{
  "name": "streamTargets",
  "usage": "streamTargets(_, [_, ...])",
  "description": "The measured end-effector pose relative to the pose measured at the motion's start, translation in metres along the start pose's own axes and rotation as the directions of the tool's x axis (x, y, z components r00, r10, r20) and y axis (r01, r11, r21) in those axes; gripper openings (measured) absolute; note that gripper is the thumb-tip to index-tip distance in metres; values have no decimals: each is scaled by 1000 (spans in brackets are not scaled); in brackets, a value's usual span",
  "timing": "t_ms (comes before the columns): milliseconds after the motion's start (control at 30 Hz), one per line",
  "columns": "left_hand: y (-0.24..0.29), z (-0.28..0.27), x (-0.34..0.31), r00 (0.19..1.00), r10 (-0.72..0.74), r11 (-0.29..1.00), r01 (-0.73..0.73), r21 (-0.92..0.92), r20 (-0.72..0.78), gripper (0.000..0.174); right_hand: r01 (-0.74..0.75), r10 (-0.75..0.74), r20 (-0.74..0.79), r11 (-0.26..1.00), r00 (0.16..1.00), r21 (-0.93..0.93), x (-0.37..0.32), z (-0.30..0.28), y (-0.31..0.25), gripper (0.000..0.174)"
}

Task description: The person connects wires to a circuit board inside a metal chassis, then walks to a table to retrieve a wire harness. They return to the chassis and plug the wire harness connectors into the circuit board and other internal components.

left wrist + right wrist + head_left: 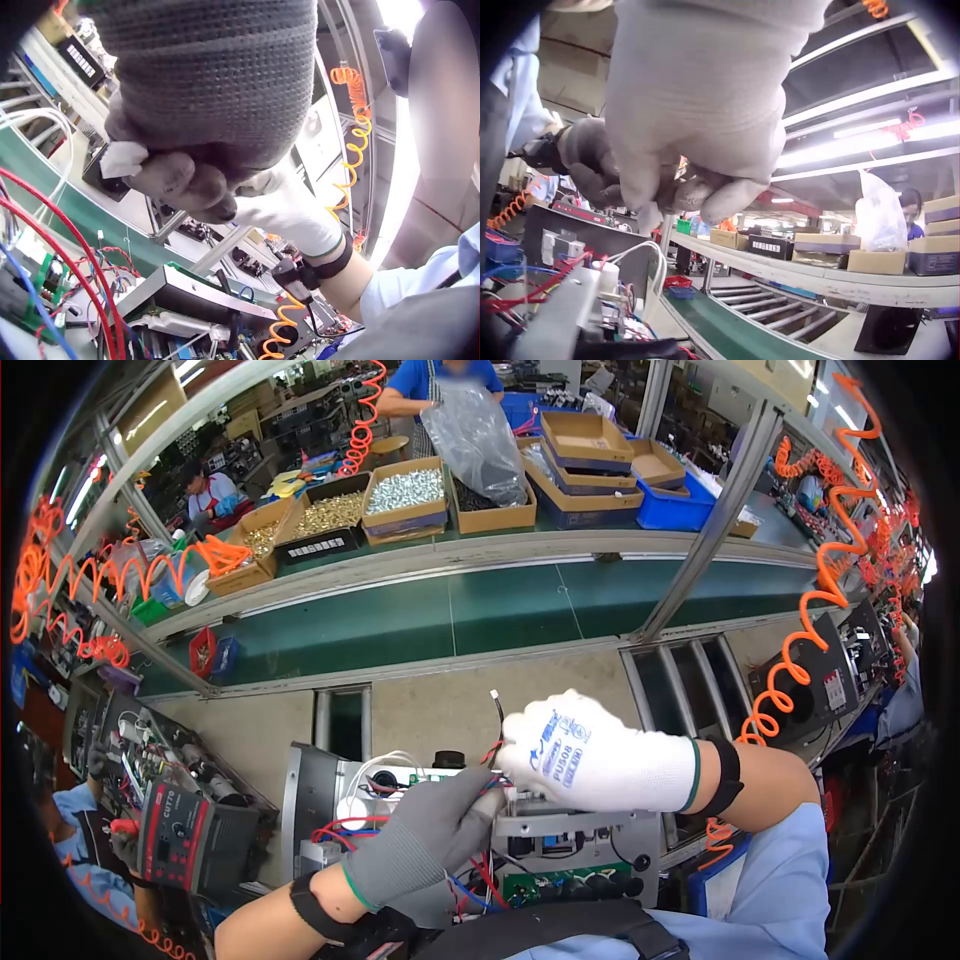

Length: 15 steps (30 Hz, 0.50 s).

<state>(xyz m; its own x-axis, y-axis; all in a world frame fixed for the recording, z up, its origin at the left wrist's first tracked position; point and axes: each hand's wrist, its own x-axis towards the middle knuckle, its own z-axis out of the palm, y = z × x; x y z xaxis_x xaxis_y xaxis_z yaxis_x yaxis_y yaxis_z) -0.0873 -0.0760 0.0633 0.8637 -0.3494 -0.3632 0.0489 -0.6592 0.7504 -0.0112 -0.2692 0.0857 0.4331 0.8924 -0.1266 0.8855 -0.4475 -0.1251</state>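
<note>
My left hand, in a grey glove, and my right hand, in a white glove, meet over an open machine chassis. Both pinch thin wires between curled fingers. From the right hand's fingertips a dark wire sticks up, ending in a small white connector. Red and blue wires run down below the left hand into the chassis. A green circuit board lies inside on the near side. In the left wrist view, a pale tip shows by the left fingers. The gloves hide the exact pinch point.
A red-and-black CUT70 unit stands at the left. Beyond the bench runs a green conveyor, with boxes of small metal parts on a shelf behind. Orange coiled hoses hang at both sides. A person in blue stands opposite.
</note>
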Motion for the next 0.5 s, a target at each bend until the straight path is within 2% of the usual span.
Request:
streamTargets(33, [-6,5,13,988,104,993,-109,-35,-111,23,-86,94,108,993,990,-79,6,1,11,14])
streamTargets(67, [-13,8,23,955,201,974,-218,-57,-220,26,-111,129,126,984,984,-139,8,11,32,13])
streamTargets(100, [-10,-2,30,984,116,985,-132,-114,-136,35,-169,181,104,979,978,-110,10,29,56,14])
streamTargets(133, [-21,0,37,988,105,987,-117,-113,-112,35,-229,236,86,970,968,-81,11,53,83,16])
streamTargets(200, [-39,12,47,992,67,993,-76,-91,-103,45,-275,291,-40,935,956,225,13,85,127,18])
streamTargets(233, [-40,16,50,999,15,999,-16,-37,-37,54,-454,417,200,698,887,554,10,85,134,21])
streamTargets(267, [-39,20,53,1000,7,999,-7,-36,-18,54,-461,421,210,683,882,566,12,98,134,21])
streamTargets(300, [-36,23,55,997,69,992,-73,99,41,55,-455,315,351,375,882,807,11,115,127,21])
streamTargets(333, [-37,27,58,986,120,964,-143,223,113,56,-440,157,436,-11,886,898,13,125,118,22])
streamTargets(367, [-39,28,62,977,104,964,-145,222,187,57,-488,100,483,32,870,872,15,128,111,23])
streamTargets(400, [-40,28,64,974,90,966,-137,221,209,57,-435,38,434,137,900,890,18,143,106,22])
streamTargets(467, [-40,25,66,965,73,969,-128,211,251,56,-368,56,385,447,921,815,19,160,99,22])
streamTargets(500, [-42,27,65,970,129,959,-175,224,206,56,-313,31,341,481,940,819,20,167,97,23])
